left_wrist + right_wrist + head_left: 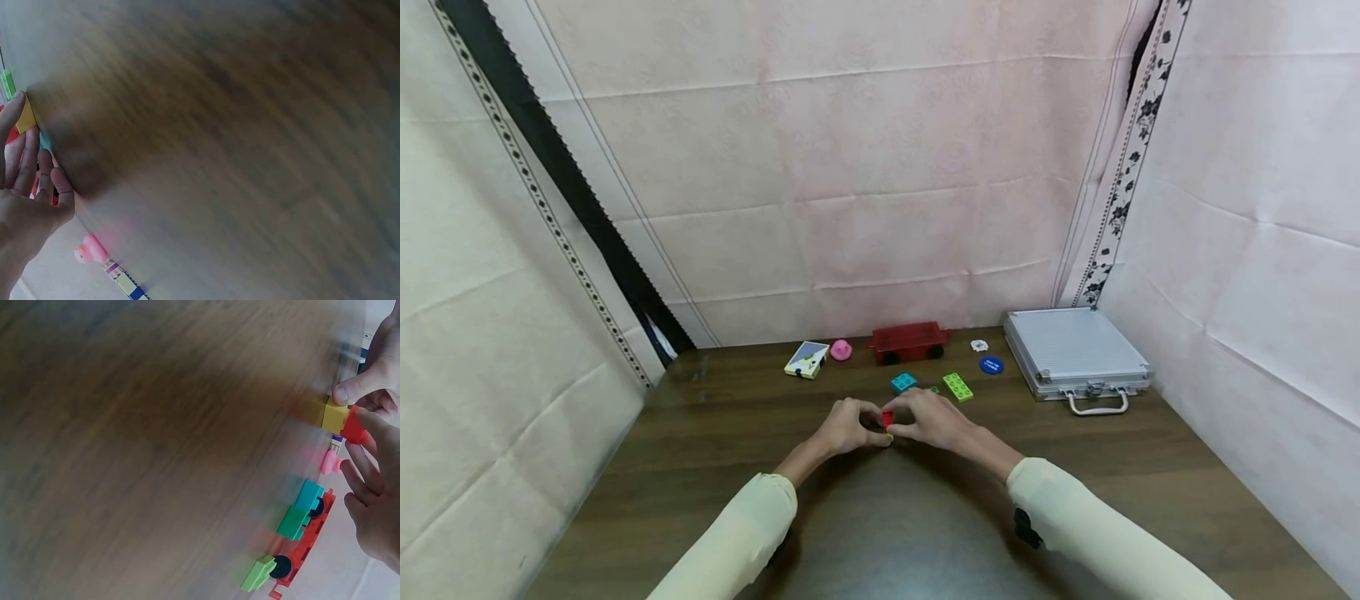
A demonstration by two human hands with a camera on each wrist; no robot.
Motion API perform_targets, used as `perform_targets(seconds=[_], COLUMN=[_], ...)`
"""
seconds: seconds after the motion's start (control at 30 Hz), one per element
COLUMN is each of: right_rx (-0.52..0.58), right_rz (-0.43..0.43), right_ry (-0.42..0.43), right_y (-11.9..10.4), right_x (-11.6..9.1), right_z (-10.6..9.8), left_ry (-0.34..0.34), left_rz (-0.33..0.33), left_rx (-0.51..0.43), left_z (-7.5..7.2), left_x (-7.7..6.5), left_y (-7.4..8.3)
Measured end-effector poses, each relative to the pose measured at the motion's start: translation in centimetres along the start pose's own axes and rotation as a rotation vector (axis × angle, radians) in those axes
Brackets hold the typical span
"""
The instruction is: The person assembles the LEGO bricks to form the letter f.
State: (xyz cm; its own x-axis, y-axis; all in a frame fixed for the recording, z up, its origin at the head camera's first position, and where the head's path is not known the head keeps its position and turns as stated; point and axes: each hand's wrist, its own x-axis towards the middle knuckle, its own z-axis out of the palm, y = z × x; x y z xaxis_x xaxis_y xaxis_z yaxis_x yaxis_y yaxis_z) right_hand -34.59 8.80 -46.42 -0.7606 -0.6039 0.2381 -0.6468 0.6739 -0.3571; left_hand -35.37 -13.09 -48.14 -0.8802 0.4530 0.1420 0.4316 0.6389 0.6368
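Both hands meet near the middle of the wooden table. My left hand (844,427) pinches a yellow toy brick (334,416) between thumb and fingers, low over the tabletop. A red toy brick (354,427) sits against the top of the yellow one, and my right hand (928,417) grips it with thumb and fingertips. In the left wrist view the left thumb lies along the yellow brick's edge. Just beyond the hands are a blue brick (904,382), a green brick (293,522) partly hidden in the head view, and a lime-green brick (958,387).
Behind the bricks stands a red toy wagon (910,342) with black wheels. Left of it are a pink rubber duck (841,350) and a small patterned box (807,360). A blue disc (992,365), a small white piece (979,345) and a silver case (1078,350) lie right.
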Motion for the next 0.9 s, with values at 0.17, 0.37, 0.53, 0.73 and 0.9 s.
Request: perform_targets(seconds=[0.17,0.37,0.53,0.73,0.9], right_rx=[-0.051,-0.056,-0.060,-0.052,-0.020], right_rz=[0.005,0.003,0.011,0.017,0.015], right_ry=[-0.011,-0.012,0.009,0.025,0.032], right_y=[-0.3,-0.4,-0.2,-0.2,0.0], right_x=[0.2,0.0,-0.2,-0.5,-0.7], right_z=[0.1,0.2,0.4,0.9,1.1], left_ry=[-0.001,-0.004,-0.020,-0.031,-0.025], left_rz=[0.019,0.032,0.035,0.020,0.032], left_rx=[0.001,0.020,0.012,0.014,0.013], left_z=[0.0,0.0,-0.1,0.0,0.0], left_x=[0.0,0.0,-0.1,-0.1,-0.2], left_y=[-0.1,0.0,0.2,0.2,0.2])
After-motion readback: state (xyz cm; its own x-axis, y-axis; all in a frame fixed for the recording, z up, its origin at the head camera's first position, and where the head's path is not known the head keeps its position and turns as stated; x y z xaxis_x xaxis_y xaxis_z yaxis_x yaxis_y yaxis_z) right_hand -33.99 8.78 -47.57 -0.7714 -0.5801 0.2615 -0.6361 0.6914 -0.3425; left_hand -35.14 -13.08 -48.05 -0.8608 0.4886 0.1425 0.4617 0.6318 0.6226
